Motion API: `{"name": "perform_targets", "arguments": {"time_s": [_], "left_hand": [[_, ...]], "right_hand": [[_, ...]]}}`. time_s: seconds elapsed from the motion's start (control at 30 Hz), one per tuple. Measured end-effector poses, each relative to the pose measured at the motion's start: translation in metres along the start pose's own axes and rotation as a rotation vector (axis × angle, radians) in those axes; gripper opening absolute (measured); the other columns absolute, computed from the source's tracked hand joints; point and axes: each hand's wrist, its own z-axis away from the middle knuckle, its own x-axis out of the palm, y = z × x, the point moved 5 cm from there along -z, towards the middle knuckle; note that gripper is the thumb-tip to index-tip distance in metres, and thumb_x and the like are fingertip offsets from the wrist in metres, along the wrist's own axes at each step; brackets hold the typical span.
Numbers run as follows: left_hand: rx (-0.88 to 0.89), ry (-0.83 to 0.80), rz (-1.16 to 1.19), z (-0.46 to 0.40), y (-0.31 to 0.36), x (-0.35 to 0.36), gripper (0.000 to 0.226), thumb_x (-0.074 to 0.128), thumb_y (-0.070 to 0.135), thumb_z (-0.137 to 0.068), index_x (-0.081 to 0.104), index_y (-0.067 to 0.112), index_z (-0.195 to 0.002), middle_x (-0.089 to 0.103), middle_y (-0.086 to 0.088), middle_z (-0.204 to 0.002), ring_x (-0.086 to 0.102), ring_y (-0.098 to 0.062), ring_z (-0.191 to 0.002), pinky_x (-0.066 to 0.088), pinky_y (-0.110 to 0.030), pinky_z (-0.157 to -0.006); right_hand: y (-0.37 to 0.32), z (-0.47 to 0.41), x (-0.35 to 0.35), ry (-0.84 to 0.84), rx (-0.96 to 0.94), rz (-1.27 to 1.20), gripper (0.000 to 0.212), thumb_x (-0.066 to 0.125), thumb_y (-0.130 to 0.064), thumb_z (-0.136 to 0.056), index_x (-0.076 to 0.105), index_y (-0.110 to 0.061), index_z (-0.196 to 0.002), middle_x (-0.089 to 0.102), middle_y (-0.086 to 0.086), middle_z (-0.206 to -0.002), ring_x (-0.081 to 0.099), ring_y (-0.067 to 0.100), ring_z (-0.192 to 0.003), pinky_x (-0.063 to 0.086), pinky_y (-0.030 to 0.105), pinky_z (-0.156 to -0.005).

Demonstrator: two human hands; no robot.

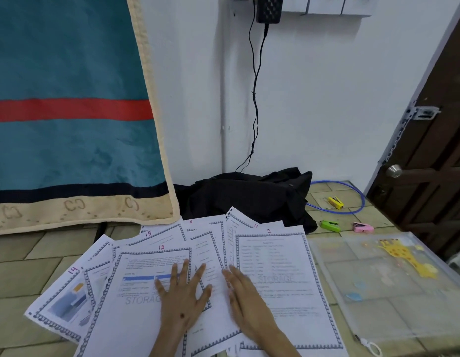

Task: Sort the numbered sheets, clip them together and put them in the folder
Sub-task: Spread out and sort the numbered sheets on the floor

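Several numbered white sheets lie fanned out on the tiled floor. Sheet 12 (pixel 136 287) is front left, sheet 14 (pixel 66 300) far left, sheet 15 (pixel 159 234) behind, sheet 2 (pixel 283 256) on the right. My left hand (pixel 183 297) rests flat with spread fingers on sheet 12. My right hand (pixel 245 297) lies flat on the left edge of sheet 2. A clear plastic folder (pixel 394 284) with a yellow giraffe print lies to the right. Three small clip-like items lie behind it: yellow (pixel 336 202), green (pixel 330 225), pink (pixel 363 227).
A black cloth bag (pixel 244 194) sits against the white wall behind the sheets, with a black cable hanging above it. A teal blanket (pixel 69 112) hangs at the left. A blue cable loop (pixel 352 202) lies near a brown door (pixel 430 163) at the right.
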Motion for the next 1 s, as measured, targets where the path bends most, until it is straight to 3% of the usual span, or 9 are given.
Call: {"name": "perform_targets", "arguments": {"time_s": [0.1,0.27,0.37,0.47,0.67,0.73,0.83,0.9,1.0], "left_hand": [[0.01,-0.038,-0.021,0.003,0.003,-0.007,0.094,-0.03,0.08,-0.053,-0.01,0.05,-0.139,-0.015,0.006,-0.155,-0.026,-0.016,-0.136,-0.018,-0.056,-0.103],[0.05,-0.011,0.013,0.004,0.004,-0.01,0.074,-0.014,0.075,-0.075,0.003,0.046,-0.142,-0.006,0.007,-0.152,-0.026,-0.01,-0.139,-0.022,-0.053,-0.106],[0.202,-0.07,-0.031,0.004,0.01,-0.01,0.048,0.008,0.045,-0.098,0.015,0.044,-0.145,0.037,0.005,-0.147,0.012,-0.011,-0.144,-0.004,-0.048,-0.111],[0.327,-0.129,0.035,0.008,0.018,-0.014,0.046,0.013,0.035,-0.098,0.031,0.046,-0.138,0.042,0.015,-0.138,0.052,-0.011,-0.124,0.031,-0.048,-0.106],[0.265,-0.15,0.131,-0.002,0.027,-0.019,0.099,0.007,0.092,-0.053,0.037,0.046,-0.135,0.02,0.017,-0.152,0.014,-0.004,-0.142,0.004,-0.046,-0.115],[0.22,-0.215,0.129,-0.01,0.034,-0.03,0.096,0.025,0.086,-0.053,0.034,0.042,-0.138,0.02,0.014,-0.152,0.019,-0.007,-0.14,0.013,-0.045,-0.115],[0.223,-0.174,0.07,-0.022,0.052,-0.046,0.112,0.066,0.063,-0.065,-0.005,0.036,-0.147,-0.004,0.006,-0.157,0.008,-0.015,-0.144,0.014,-0.05,-0.114],[0.281,-0.062,0.022,-0.029,0.071,-0.054,0.133,0.078,0.053,-0.06,-0.027,0.037,-0.14,-0.026,0.007,-0.152,-0.012,-0.014,-0.144,0.004,-0.049,-0.115],[0.422,-0.017,-0.044,-0.034,0.094,-0.055,0.134,0.08,0.047,-0.06,-0.03,0.038,-0.136,-0.031,0.014,-0.145,-0.025,-0.008,-0.137,-0.015,-0.041,-0.11]], "right_hand": [[0.029,0.011,-0.013,0.177,0.35,0.194,0.089,-0.03,-0.068,-0.067,-0.007,-0.031,-0.145,-0.019,-0.01,-0.149,-0.021,0.014,-0.143,-0.03,0.032,-0.11],[0.026,0.012,-0.005,-0.001,0.468,0.236,0.097,-0.024,-0.068,-0.065,-0.005,-0.02,-0.148,-0.023,-0.004,-0.146,-0.024,0.014,-0.138,-0.019,0.042,-0.109],[0.031,0.01,-0.013,0.008,0.433,0.234,0.062,0.005,-0.054,-0.095,0.014,-0.025,-0.15,-0.001,-0.003,-0.159,-0.004,0.016,-0.147,-0.004,0.041,-0.116],[0.048,0.014,-0.046,0.239,0.443,0.198,0.044,0.034,-0.034,-0.099,0.036,-0.026,-0.142,0.023,0.001,-0.156,0.02,0.02,-0.143,0.019,0.041,-0.114],[0.113,0.02,-0.101,0.33,0.878,-0.059,0.091,0.073,-0.037,-0.076,0.02,-0.016,-0.147,0.036,0.011,-0.144,0.027,0.032,-0.133,0.027,0.044,-0.105],[0.122,0.017,-0.113,0.391,0.813,-0.137,0.075,0.077,-0.019,-0.072,0.041,-0.015,-0.138,0.056,0.009,-0.116,0.047,0.025,-0.112,0.039,0.035,-0.093],[0.119,0.014,-0.123,0.416,0.517,-0.284,0.035,0.069,0.008,-0.072,0.072,-0.023,-0.088,0.062,-0.006,-0.078,0.052,0.005,-0.068,0.04,0.007,-0.061],[0.113,0.015,-0.12,0.333,0.358,-0.366,0.064,0.061,0.019,-0.071,0.07,-0.044,-0.065,0.066,-0.015,-0.072,0.059,0.0,-0.07,0.042,0.007,-0.064],[0.11,0.017,-0.111,0.116,0.26,-0.404,0.065,0.069,0.014,-0.069,0.069,-0.051,-0.058,0.068,-0.028,-0.078,0.061,-0.009,-0.08,0.043,0.007,-0.072]]}}
